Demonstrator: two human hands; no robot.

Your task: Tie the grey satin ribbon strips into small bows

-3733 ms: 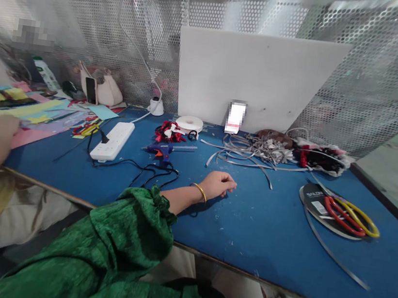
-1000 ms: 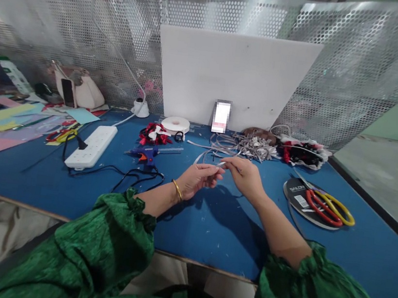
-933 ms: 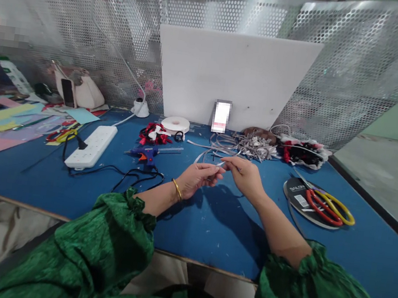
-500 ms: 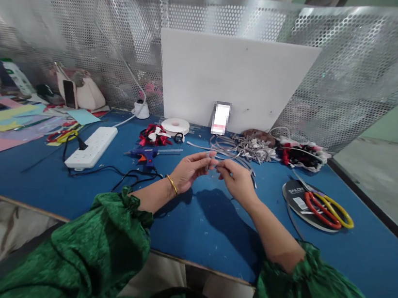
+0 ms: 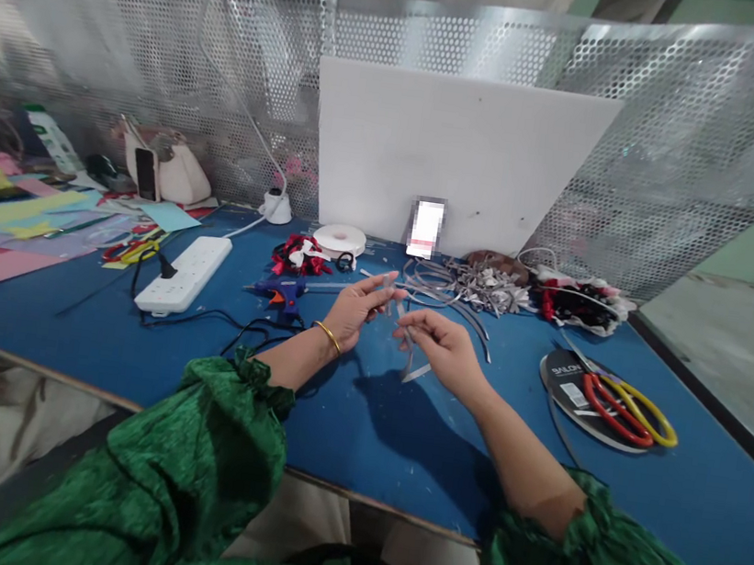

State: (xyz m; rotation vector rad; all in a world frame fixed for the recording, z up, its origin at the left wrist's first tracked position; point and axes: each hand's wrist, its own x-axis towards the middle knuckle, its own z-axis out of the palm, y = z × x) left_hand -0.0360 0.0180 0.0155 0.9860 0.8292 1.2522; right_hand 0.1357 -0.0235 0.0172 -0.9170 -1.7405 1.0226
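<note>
Left hand (image 5: 353,315) and right hand (image 5: 444,352) pinch a grey ribbon (image 5: 406,361) above the blue table (image 5: 396,456), tail dangling. Likely light, limp, slippery satin; best gripped near the folds, fingertips close together.

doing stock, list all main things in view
Ribbon: one, grey, in hands
Loose ribbons: several, grey, behind
Bows: pile, red-white, back
Glue gun: one, blue, left
Power strip: one, white, left
Scissors: two, red-yellow, right, left
Spool: one, black, right
Roll: one, white, back
Phones: two, one black, one lit, back
Bag: one, cream, back left
Papers: many, mixed, far left
Left hand: one, gold bracelet, centre
Right hand: one, green sleeve, centre
</note>
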